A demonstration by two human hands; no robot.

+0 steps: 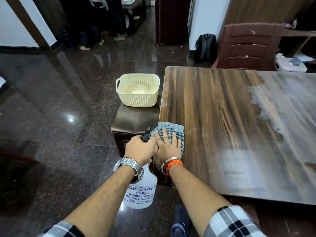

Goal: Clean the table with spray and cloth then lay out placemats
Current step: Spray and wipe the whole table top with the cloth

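The table (222,108) has a dark wood-grain top, smooth and semi-glossy, with a dull, hazy film over its right part. The cloth (172,130) is soft woven fabric in a blue-grey check. The bottle (142,189) is milky translucent plastic with printed lettering; its trigger head (147,135) is black plastic. The basket (138,89) is cream perforated plastic. The stool (133,117) looks like matt brown leatherette. The floor (51,100) is polished dark speckled stone, mirror-glossy. The watch (128,164) is shiny metal.

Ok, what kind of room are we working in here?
Probably a home dining or living area: wood-grain table, brown plastic chair behind it, polished stone floor, backpack against the wall.
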